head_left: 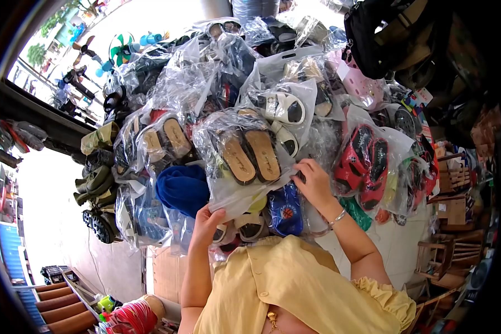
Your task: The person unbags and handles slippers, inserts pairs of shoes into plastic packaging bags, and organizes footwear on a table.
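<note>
Glare and creases blur the tan-soled sandals (238, 158) inside their clear bag (231, 192), atop the shoe pile (167, 83) (much of it buried); left hand (206, 224) pinches the lower-left corner, right hand (313, 181) curls at the right edge, its grip unclear.

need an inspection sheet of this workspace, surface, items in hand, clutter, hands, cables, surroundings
Surface: support hidden under a pile of bagged footwear
Job's things: tan-soled sandals inside a clear bag
Clutter: blue fabric item, blue slipper and red-and-black shoes close around
Left hand: fingers pinching the bag's lower edge
Right hand: fingers at the bag's right edge, apparently pinching it
Cables: thin dark line at lower left, perhaps a cord
Surroundings: wooden chairs right, fan upper left
</note>
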Demonstrator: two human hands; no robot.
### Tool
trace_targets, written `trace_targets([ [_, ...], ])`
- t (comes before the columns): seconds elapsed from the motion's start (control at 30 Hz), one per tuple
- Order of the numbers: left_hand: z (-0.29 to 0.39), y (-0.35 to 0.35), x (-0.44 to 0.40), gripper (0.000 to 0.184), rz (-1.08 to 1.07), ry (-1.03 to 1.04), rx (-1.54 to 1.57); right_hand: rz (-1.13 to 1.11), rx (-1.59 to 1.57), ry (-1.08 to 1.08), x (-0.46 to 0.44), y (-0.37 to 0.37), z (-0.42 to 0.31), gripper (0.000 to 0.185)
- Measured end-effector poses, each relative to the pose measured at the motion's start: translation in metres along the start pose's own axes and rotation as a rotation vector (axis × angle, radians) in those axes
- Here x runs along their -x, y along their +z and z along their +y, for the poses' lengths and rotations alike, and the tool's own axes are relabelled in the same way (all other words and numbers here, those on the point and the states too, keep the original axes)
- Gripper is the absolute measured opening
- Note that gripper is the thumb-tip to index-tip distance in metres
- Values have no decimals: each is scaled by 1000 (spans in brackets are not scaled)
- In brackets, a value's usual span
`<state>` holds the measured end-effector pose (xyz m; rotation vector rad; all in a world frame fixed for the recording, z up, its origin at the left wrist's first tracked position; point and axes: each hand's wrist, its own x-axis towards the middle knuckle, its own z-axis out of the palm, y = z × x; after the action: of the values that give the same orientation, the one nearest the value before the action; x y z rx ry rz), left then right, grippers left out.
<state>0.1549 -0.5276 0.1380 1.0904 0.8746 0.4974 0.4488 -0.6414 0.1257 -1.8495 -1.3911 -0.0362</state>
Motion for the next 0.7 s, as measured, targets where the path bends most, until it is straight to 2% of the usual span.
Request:
trace_targets([
  [0.07, 0, -2, 0, 24, -22, 0, 1, -106, 60, -46, 2, 3, 8, 22],
  [0.3, -3, -11, 0, 25, 60, 20, -14, -127, 38, -157, 2, -18, 15, 12],
  [0.37, -1, -14, 1, 20, 126, 9, 4, -156, -19, -308, 4, -34, 22, 10],
  [0.5, -13, -15, -3, 23, 57, 0, -83, -154, 80, -328, 10, -38, 28, 12],
  [0.57, -11, -15, -1, 24, 23, -20, -118, -106, 17, -183, 7, -42, 20, 15],
  [0.6, -10, -14, -1, 24, 23, -20, -119, -105, 16, -182, 2, -42, 13, 15],
  [0.7, -7, -10, -1, 24, 8, -20, -174, -23, -19, -322, -12, -25, -19, 15],
])
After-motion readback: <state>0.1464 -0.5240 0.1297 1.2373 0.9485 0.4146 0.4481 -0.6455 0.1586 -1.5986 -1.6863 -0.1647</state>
